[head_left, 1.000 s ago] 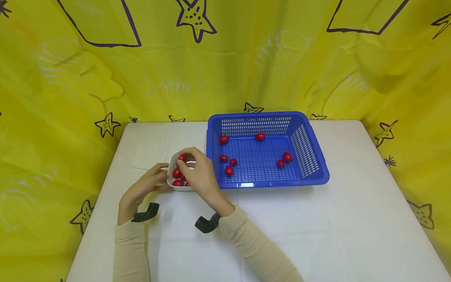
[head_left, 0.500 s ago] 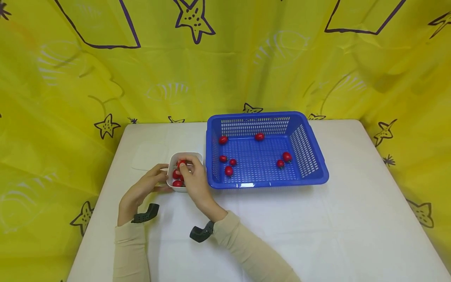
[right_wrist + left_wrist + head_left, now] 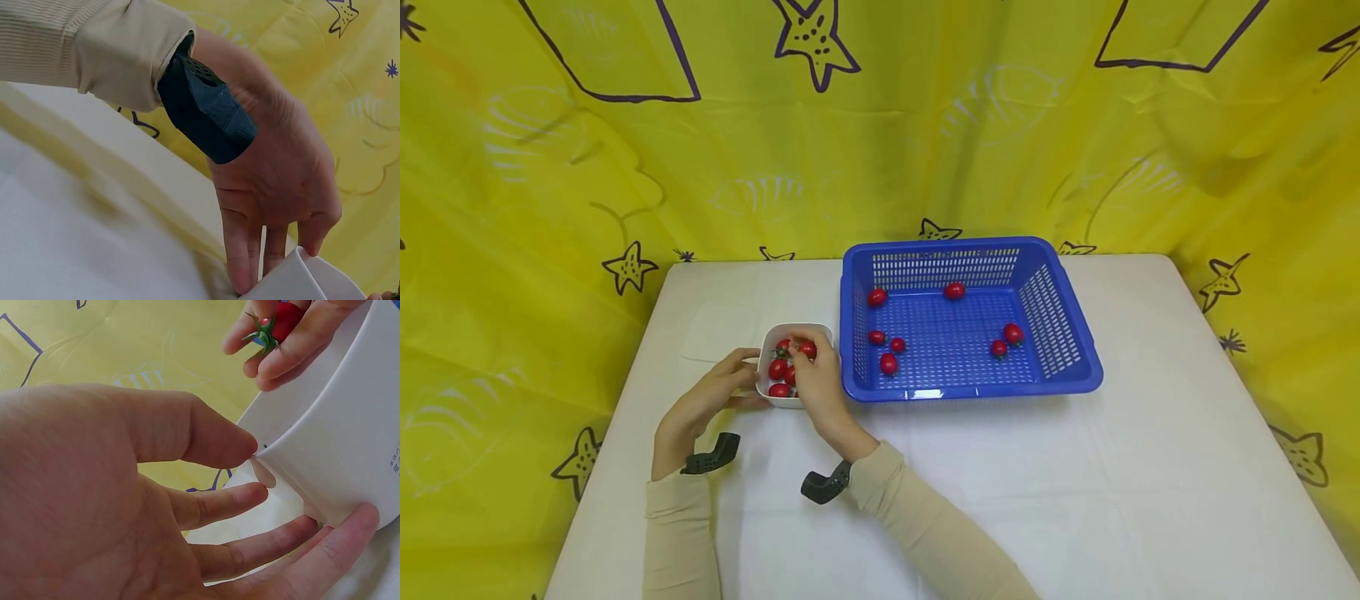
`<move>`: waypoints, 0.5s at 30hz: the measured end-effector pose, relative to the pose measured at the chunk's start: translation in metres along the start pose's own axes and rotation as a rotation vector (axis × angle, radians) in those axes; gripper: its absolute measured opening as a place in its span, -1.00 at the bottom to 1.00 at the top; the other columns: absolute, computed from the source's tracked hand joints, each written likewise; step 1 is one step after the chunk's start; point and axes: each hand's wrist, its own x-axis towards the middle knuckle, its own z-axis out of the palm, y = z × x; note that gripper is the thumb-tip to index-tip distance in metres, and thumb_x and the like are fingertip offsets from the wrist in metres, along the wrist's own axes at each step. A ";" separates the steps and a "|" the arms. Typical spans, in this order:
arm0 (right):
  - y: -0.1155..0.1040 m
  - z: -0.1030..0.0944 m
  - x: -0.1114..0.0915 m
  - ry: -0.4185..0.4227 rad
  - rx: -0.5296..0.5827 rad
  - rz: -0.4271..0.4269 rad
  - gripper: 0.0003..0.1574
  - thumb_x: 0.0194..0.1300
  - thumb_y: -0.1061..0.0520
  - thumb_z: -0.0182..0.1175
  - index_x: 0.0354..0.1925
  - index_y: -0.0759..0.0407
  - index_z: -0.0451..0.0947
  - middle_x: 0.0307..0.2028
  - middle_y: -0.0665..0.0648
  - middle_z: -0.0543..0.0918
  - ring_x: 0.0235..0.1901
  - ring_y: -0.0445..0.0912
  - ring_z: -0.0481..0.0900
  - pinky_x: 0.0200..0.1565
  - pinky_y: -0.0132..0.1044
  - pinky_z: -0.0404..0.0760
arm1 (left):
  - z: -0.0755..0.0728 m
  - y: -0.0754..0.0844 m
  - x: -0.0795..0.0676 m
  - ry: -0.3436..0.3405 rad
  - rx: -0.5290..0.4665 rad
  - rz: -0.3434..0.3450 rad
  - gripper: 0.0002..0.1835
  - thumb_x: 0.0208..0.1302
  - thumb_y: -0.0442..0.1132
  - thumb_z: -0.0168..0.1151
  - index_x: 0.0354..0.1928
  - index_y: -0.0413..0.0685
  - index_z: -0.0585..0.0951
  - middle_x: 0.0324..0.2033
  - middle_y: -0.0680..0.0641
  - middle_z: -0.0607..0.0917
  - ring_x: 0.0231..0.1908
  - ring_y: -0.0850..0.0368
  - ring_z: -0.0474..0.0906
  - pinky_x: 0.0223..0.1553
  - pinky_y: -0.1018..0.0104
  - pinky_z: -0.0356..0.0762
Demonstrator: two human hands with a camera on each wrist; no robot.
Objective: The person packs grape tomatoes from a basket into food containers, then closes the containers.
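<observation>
A small white container holds several red cherry tomatoes. My left hand grips its left side; in the left wrist view, the thumb rests on the rim and the other fingers reach along the side and underneath. Over the container, my right hand pinches a cherry tomato with its green stem end turned toward the left wrist camera. The right wrist view mostly shows my left hand holding the container. The right hand's palm side is hidden in the head view.
A blue mesh basket stands just right of the container, with several loose tomatoes spread over its floor. A flat, pale lid-like piece lies behind the left hand. Yellow patterned cloth hangs behind the white table.
My right hand has shifted slightly within the container. It has let go of one tomato, which lies there, and its fingers are on another farther right. The left hand stays put.
</observation>
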 end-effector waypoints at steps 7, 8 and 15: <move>0.004 0.002 0.006 -0.012 -0.129 -0.034 -0.60 0.42 0.34 -0.03 0.18 0.23 0.44 0.08 0.25 0.59 0.03 -0.01 0.60 0.09 -0.24 0.61 | 0.000 -0.001 0.001 0.001 -0.006 0.004 -0.46 0.48 -0.22 -0.12 0.42 -0.22 0.13 0.27 -0.45 0.38 0.05 -0.09 0.61 0.11 0.05 0.65; 0.004 0.002 0.006 -0.012 -0.159 -0.043 -0.60 0.41 0.34 -0.02 0.17 0.22 0.44 0.08 0.25 0.60 0.00 -0.02 0.61 0.03 -0.28 0.62 | 0.000 -0.002 0.001 0.002 -0.008 0.003 -0.47 0.48 -0.22 -0.12 0.42 -0.21 0.14 0.27 -0.45 0.38 0.06 -0.10 0.60 0.11 0.05 0.66; 0.003 0.003 0.007 -0.023 -0.281 -0.069 -0.63 0.40 0.27 0.08 0.16 0.17 0.44 0.03 0.19 0.65 -0.13 -0.07 0.70 -0.14 -0.36 0.69 | 0.000 -0.002 0.001 0.007 -0.009 0.003 -0.49 0.49 -0.22 -0.13 0.40 -0.20 0.15 0.24 -0.43 0.39 0.09 -0.14 0.57 0.11 0.05 0.65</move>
